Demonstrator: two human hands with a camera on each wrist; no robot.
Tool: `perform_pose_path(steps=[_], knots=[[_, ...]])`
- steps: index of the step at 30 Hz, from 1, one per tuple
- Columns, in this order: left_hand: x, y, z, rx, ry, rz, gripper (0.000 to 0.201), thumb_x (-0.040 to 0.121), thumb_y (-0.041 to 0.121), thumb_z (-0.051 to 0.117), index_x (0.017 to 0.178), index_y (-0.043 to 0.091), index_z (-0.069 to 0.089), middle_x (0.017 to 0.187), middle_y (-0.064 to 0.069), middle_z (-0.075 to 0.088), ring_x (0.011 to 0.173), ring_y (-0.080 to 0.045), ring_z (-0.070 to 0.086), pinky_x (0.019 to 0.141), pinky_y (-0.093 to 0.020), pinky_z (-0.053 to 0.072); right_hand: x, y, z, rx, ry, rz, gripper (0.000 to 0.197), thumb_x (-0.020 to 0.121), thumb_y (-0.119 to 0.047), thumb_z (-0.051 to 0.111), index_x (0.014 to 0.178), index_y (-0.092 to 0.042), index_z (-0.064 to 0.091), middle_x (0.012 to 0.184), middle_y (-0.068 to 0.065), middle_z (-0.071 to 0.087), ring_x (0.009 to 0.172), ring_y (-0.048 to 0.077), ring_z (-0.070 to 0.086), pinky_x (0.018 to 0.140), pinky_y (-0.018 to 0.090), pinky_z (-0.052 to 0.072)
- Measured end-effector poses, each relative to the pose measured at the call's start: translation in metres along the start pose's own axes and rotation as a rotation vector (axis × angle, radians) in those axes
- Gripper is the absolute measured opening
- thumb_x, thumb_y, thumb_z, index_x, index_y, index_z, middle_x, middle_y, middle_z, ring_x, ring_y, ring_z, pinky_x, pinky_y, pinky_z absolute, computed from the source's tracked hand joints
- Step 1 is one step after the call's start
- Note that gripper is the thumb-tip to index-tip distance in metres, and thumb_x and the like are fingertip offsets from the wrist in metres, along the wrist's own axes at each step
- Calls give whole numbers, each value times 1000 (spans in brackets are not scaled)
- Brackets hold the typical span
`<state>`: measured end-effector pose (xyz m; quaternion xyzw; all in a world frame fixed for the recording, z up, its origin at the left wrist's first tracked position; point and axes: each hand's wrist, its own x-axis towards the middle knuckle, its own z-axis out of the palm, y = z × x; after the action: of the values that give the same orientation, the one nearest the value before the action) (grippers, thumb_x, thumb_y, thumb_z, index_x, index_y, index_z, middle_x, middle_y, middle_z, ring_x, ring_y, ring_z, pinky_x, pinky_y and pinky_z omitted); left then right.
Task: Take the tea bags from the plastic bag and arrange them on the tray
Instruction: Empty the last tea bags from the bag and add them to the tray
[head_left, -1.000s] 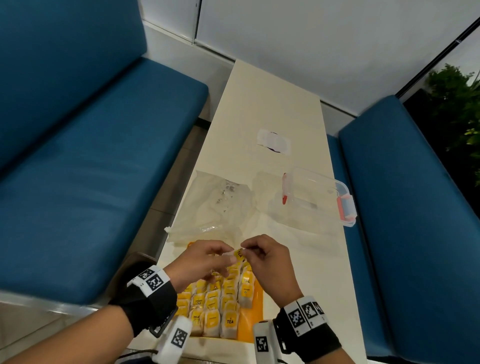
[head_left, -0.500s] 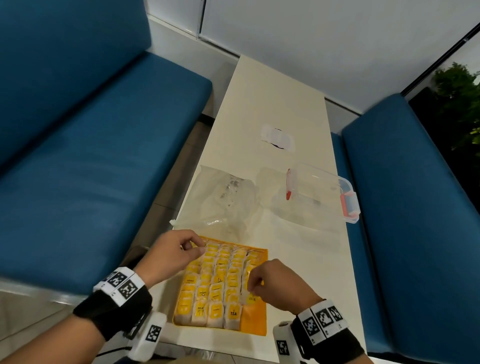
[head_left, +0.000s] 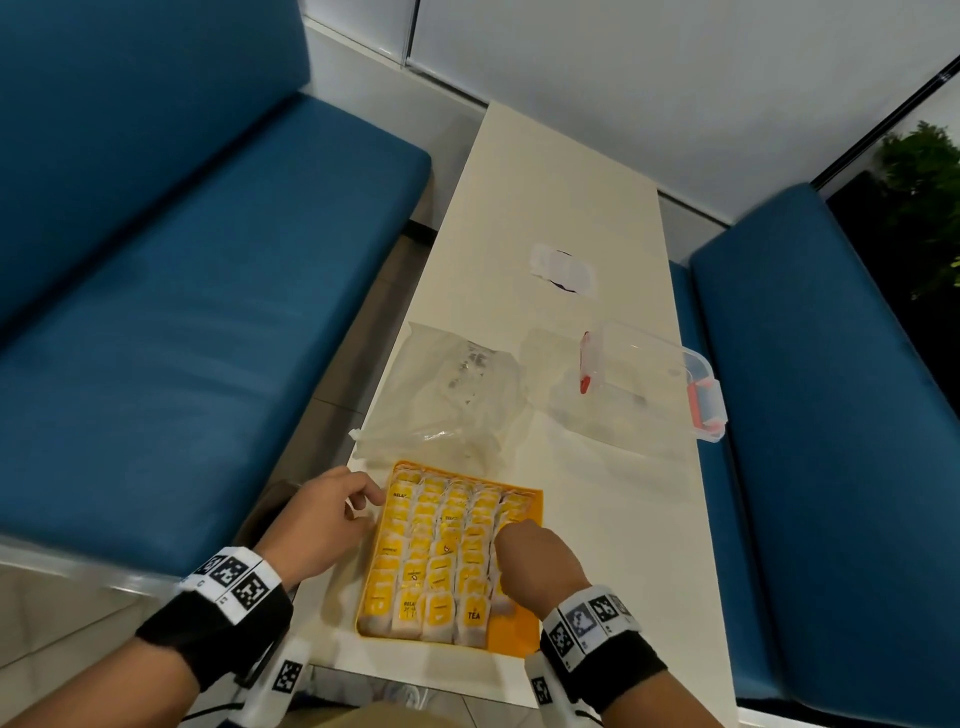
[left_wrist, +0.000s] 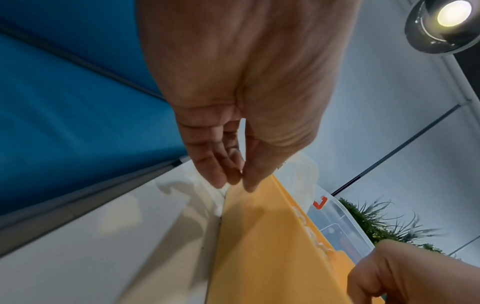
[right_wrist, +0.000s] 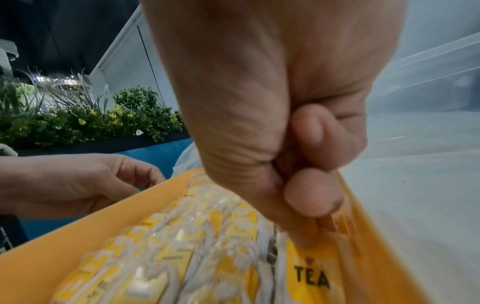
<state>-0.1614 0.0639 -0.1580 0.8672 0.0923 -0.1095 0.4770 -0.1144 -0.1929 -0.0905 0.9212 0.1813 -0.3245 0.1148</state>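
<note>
An orange tray (head_left: 522, 633) lies at the near end of the white table, packed with rows of yellow-and-white tea bags (head_left: 441, 551). My left hand (head_left: 371, 496) is at the tray's far left corner, and its relaxed fingertips (left_wrist: 221, 181) touch the rim of the tray (left_wrist: 259, 246). My right hand (head_left: 511, 535) hovers low over the rightmost row, fingers curled. Its thumb (right_wrist: 298, 226) pinches down on a tea bag (right_wrist: 311, 265) marked TEA. The index finger is hidden. A crumpled clear plastic bag (head_left: 452, 395) lies just beyond the tray.
A clear lidded box (head_left: 654, 384) with red latches sits at the table's right edge, on a second sheet of clear plastic (head_left: 587, 441). A white sticker (head_left: 563, 267) lies farther back. Blue benches (head_left: 182, 338) flank the narrow table (head_left: 613, 545).
Both hands held one tea bag above the tray's far end. They have since parted: the left went to the tray's left corner, the right came down onto the rightmost row.
</note>
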Motion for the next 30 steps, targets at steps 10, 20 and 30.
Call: perform_pose_path(steps=[10,20,30], knots=[[-14,15,-4,-340,-98,-137,26,91,27,76,112,36,63,84,-4,75,64,-25,75,59,-36,63,-20,13,5,403,379,305,33,99,-31,49,130,-21,48,128,0,50,106,26,64,76,32,46],[-6,42,21,-292,-222,-143,40,89,22,77,124,31,59,91,-5,73,66,-22,76,62,-34,62,-27,51,44,757,346,476,9,95,-19,54,98,-24,61,86,1,70,80,20,66,75,36,56],[-3,24,-34,-167,400,-66,16,92,20,73,77,24,70,74,15,71,66,-2,66,67,-31,54,-20,68,-14,841,626,278,43,95,-26,65,136,-19,55,121,6,60,99,16,60,80,25,43]])
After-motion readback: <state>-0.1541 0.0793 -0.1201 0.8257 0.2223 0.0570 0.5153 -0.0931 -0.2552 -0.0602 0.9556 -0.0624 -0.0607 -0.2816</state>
